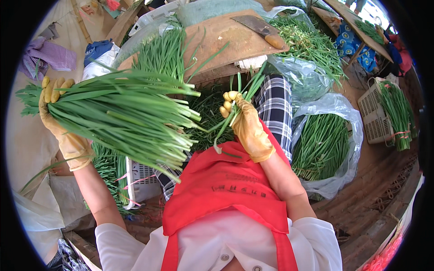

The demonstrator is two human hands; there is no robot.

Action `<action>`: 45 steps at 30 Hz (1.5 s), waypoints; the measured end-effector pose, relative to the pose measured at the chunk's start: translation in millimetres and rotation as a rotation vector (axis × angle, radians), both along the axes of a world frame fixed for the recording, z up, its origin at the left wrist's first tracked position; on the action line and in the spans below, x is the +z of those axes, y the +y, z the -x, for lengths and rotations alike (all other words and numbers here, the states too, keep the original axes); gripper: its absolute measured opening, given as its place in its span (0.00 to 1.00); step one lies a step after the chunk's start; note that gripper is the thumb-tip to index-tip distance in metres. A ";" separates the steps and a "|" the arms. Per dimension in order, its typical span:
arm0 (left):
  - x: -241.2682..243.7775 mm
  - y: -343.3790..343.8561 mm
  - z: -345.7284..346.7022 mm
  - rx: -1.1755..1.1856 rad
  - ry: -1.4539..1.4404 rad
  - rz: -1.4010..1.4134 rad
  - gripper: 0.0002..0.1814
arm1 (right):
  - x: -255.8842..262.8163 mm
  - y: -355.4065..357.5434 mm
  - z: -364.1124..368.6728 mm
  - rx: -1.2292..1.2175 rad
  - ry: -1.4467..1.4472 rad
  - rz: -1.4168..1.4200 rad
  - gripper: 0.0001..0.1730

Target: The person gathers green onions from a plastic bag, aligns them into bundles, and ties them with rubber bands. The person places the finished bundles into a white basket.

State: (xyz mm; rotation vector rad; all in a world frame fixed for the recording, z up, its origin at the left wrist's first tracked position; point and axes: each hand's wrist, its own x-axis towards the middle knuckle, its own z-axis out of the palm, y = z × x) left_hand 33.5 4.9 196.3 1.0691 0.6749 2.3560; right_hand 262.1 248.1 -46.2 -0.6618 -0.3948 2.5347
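Observation:
My left hand (61,118), in a yellow rubber glove, grips a thick bunch of green garlic chives (132,108) near its leafy end. The pale cut ends fan out to the right, over my lap. In front of my red apron (223,189), my right hand (247,125), gloved the same way, has its fingers curled around a few loose chive stalks (252,86). Some of these stalks hang below the palm. Behind and between the hands lies a dark heap of green leaves (212,111), partly hidden by the bunch.
A cleaver (256,27) rests on a wooden board (217,44) ahead. Chives fill an open plastic bag (351,125) at right; another bag (305,73) holds trimmings. Banded bundles (395,115) lean in a plastic crate (374,113). A white crate (142,176) stands beneath my left arm.

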 end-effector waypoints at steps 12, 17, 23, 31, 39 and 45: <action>6.6 -12.7 2.9 -0.037 -0.009 0.029 0.07 | -22.3 15.2 -11.0 0.173 0.163 -0.181 0.12; 5.7 -10.3 6.5 -0.074 -0.009 0.024 0.06 | 19.1 9.1 -3.7 0.199 0.256 -0.882 0.24; 1.3 -2.2 3.6 -0.145 -0.013 0.069 0.09 | 58.2 -5.6 42.3 0.197 0.420 -0.807 0.09; -4.8 -1.5 3.1 -0.098 -0.060 0.067 0.09 | -7.6 16.9 15.0 0.133 0.497 -0.319 0.14; -6.7 -22.4 20.7 -0.282 -0.155 0.143 0.13 | -11.6 -7.7 -8.8 0.391 0.168 -0.347 0.13; -14.6 -16.8 21.6 -0.077 -0.129 0.116 0.09 | 13.7 -43.8 10.2 0.490 0.177 -0.484 0.16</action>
